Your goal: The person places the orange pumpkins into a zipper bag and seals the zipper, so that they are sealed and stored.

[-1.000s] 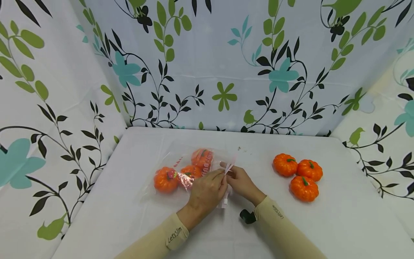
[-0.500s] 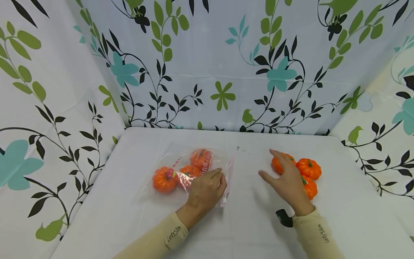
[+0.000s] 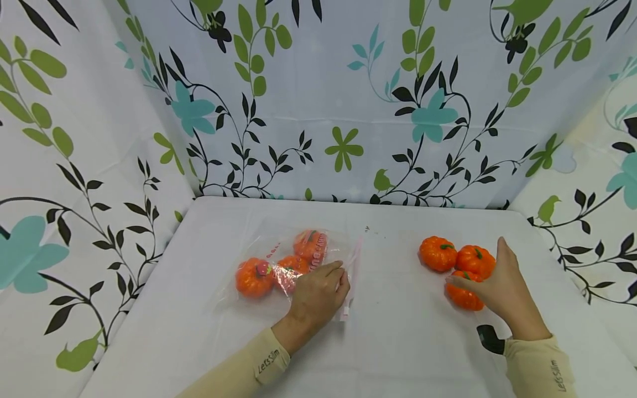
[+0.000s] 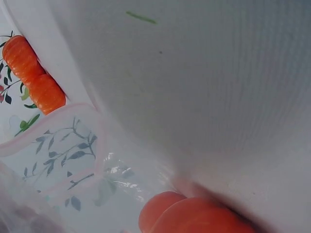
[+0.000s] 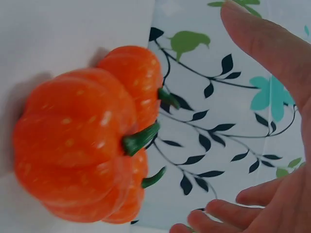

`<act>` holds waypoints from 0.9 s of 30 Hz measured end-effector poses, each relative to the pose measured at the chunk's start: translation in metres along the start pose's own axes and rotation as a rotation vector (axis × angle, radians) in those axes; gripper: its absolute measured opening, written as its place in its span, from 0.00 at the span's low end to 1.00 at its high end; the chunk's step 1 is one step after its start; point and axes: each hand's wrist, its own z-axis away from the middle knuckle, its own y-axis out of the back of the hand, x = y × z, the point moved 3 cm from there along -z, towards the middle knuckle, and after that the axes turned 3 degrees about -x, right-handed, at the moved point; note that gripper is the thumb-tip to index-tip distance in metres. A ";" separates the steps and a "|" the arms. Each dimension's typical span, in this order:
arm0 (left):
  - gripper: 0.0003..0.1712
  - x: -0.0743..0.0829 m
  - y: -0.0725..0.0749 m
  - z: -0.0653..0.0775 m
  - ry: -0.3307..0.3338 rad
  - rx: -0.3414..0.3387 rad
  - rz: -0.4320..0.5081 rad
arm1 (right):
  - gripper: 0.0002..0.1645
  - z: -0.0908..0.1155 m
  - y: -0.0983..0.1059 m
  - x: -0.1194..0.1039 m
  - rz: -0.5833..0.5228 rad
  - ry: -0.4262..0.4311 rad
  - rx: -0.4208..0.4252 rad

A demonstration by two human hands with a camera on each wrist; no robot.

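Note:
A clear zip bag (image 3: 343,246) with a pink strip (image 3: 356,257) at its right edge lies on the table, holding three small orange pumpkins (image 3: 255,278). My left hand (image 3: 318,290) grips the bag near that strip with curled fingers; its fingertips are partly hidden. The strip bows into a loop in the left wrist view, above an orange pumpkin (image 4: 194,216). On the right, three loose pumpkins (image 3: 438,254) with green stems sit close together. My right hand (image 3: 507,290) is beside them, thumb and fingers spread, holding nothing; the thumb overlaps the nearest pumpkin (image 5: 77,141).
A white cloth covers the table (image 3: 398,354). Leaf-patterned curtains (image 3: 343,110) rise behind it and at both sides. A dark wrist camera (image 3: 490,338) sticks out by the right cuff. Small dark specks (image 3: 368,228) mark the cloth at the back.
My right hand has left the bag's edge and moved right, over the loose pumpkins and then to their right side, fingers spreading. My left hand stays on the bag.

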 end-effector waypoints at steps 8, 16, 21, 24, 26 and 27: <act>0.03 -0.001 0.001 0.000 0.013 0.013 0.006 | 0.85 0.005 -0.007 0.021 0.018 -0.069 -0.136; 0.04 0.001 0.002 0.000 0.007 0.015 0.018 | 0.82 0.012 -0.018 0.040 -0.010 -0.188 -0.239; 0.03 0.001 0.003 0.001 0.011 0.024 0.016 | 0.72 0.013 -0.023 0.045 0.014 -0.205 -0.199; 0.03 0.001 0.003 0.001 0.017 0.026 0.012 | 0.65 0.013 -0.024 0.044 0.037 -0.196 -0.172; 0.03 0.001 0.003 0.001 0.021 0.024 0.011 | 0.64 0.013 -0.026 0.041 0.045 -0.186 -0.171; 0.03 0.001 0.003 0.001 0.022 0.023 0.010 | 0.63 0.014 -0.026 0.039 0.040 -0.177 -0.176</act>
